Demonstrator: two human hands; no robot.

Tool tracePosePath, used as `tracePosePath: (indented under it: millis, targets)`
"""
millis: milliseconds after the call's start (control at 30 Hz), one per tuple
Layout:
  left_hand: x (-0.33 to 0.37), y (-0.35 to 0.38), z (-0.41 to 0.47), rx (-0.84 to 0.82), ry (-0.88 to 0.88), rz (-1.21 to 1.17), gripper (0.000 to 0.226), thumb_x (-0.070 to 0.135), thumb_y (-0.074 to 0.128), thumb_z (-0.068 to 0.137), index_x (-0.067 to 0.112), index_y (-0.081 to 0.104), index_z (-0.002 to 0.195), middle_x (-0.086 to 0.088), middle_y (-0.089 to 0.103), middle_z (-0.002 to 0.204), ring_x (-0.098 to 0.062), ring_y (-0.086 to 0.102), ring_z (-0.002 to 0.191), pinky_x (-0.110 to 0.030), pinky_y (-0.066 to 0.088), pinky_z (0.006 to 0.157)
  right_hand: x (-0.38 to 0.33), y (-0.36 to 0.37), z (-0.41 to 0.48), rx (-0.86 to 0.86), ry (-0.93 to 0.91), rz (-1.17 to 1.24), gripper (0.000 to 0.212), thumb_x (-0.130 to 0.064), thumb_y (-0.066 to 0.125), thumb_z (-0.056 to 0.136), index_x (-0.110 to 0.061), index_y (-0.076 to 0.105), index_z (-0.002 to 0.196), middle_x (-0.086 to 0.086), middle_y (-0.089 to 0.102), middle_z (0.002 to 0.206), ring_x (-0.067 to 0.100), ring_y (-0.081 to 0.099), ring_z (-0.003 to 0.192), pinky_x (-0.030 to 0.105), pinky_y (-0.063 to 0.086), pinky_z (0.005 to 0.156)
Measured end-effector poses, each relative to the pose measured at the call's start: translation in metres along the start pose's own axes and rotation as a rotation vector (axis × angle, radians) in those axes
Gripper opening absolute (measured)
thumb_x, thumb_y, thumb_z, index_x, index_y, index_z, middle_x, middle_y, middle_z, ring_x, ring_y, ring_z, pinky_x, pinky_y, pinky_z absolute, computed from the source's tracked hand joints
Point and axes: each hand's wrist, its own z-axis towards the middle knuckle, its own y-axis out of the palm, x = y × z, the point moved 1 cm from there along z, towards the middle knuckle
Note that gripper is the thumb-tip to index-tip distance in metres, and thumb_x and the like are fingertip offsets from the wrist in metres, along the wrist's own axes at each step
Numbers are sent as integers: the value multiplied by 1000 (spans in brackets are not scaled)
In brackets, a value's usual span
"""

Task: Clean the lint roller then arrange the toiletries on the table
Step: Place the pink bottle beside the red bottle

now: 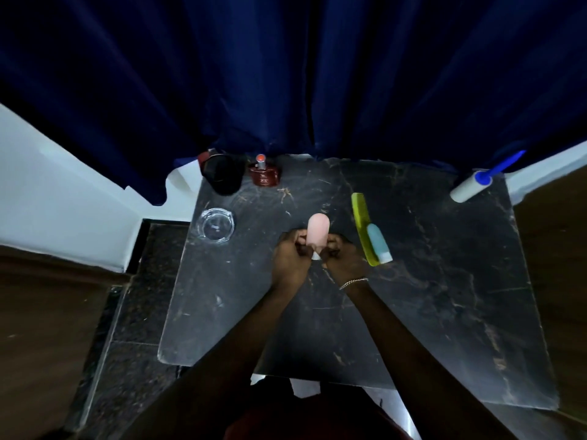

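Observation:
A pink squeeze bottle (pixel 317 229) stands cap down near the middle of the dark marble table (pixel 428 296). My left hand (pixel 290 257) and my right hand (pixel 341 258) both grip its lower end from either side. Just right of my right hand lies a green comb (pixel 360 217), with a pale blue squeeze bottle (pixel 378 242) resting against it. The lint roller (pixel 470 187), white with a blue handle, lies at the table's far right corner. A red perfume bottle (pixel 264 175) and a black cap (pixel 222 176) sit at the far left edge.
A clear glass ashtray (pixel 216 227) sits at the table's left side. A dark blue curtain (pixel 286 74) hangs behind the table. White wall and dark floor tiles lie to the left, a brown surface to the right.

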Motion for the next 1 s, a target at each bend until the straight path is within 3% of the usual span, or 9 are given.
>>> tracePosePath:
  millis: [67,167,333,433,567,633,733,867,1000]
  targets:
    - [-6,-14,7,3,-8,2,32,15,72,89,10,69,120,-12,70,114,-30,68,103,-45,57,90,-11,12,4,-25,-3,12,32,-32,80,79,-15,70,105,0,75,89,13,67,81,3,45,64]
    - [-13,-33,19,13,-6,1,31,12,70,90,9,69,121,-14,70,112,-32,69,101,-46,58,89,-26,32,10,-69,5,37,35,-26,80,80,-11,70,109,7,77,99,17,70,92,25,53,80]
    - [-22,-63,42,36,3,36,31,6,64,89,9,71,119,-13,73,107,-32,70,97,-43,57,89,-47,63,26,-89,-38,-52,32,-25,76,82,-12,69,111,4,75,103,13,64,87,20,44,71]
    - [-28,-81,55,52,63,91,32,10,64,91,12,70,122,-9,75,112,-25,70,99,-29,54,85,-60,81,38,-98,-14,-44,30,-18,74,81,-10,67,109,8,75,102,25,68,94,31,52,76]
    - [-34,-99,79,1,80,73,37,6,62,89,13,70,124,-4,77,113,-16,71,100,-29,56,92,-73,106,54,-52,-47,-142,25,-16,65,79,-12,65,103,11,74,101,30,69,92,23,38,70]
    - [-36,-104,90,-20,88,83,38,4,63,88,14,70,125,-4,76,117,-14,69,104,-23,53,95,-76,117,62,-21,-57,-162,28,-21,56,76,-12,64,101,14,73,99,33,68,91,26,42,70]
    - [-43,-108,105,-67,96,137,38,5,62,92,15,68,128,-6,74,122,-21,68,114,-26,50,101,-78,128,73,-8,-97,-155,37,-8,51,80,-11,63,114,15,72,110,33,68,102,34,53,85]
    - [-52,-111,121,-88,92,158,41,4,60,92,17,68,129,-6,74,125,-26,67,120,-37,51,108,-74,138,87,-27,-120,-147,39,-1,51,85,-8,61,122,16,70,116,31,66,108,29,49,92]
    - [-62,-111,129,-92,97,192,38,8,60,96,18,66,132,-6,72,128,-25,66,120,-28,47,107,-73,145,96,-44,-137,-174,38,0,49,88,-6,61,123,16,68,120,32,64,112,29,48,95]
